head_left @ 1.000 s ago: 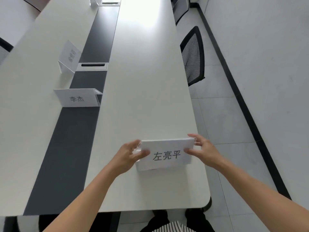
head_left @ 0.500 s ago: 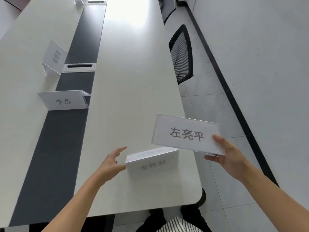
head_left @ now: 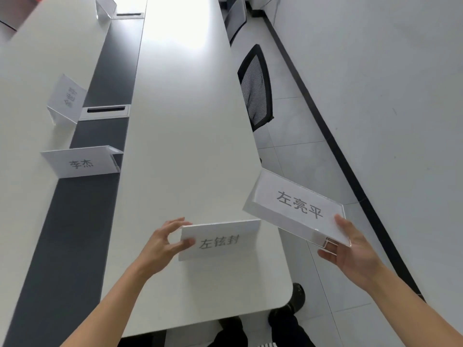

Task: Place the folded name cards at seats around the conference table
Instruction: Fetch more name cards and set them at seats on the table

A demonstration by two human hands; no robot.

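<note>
A white folded name card (head_left: 220,240) with grey characters stands on the long white conference table (head_left: 188,121) near its front right corner. My left hand (head_left: 164,242) pinches that card's left end between thumb and fingers. My right hand (head_left: 350,249) holds a second name card (head_left: 297,205) by its lower right corner, tilted in the air just past the table's right edge. Another card (head_left: 81,164) stands at the left by the dark centre strip. Further back stand a turned card (head_left: 66,98) and a far one (head_left: 105,7).
A black mesh office chair (head_left: 256,86) sits tucked against the table's right side, and another chair (head_left: 236,18) is further back. A cable slot (head_left: 105,110) lies in the dark centre strip (head_left: 82,221). A grey wall with a black skirting runs along the right. My shoes show below the table end.
My right hand lifted the top card off the one beneath it and carried it right and up. My left hand let go, then closed on the left end of the card left standing.
</note>
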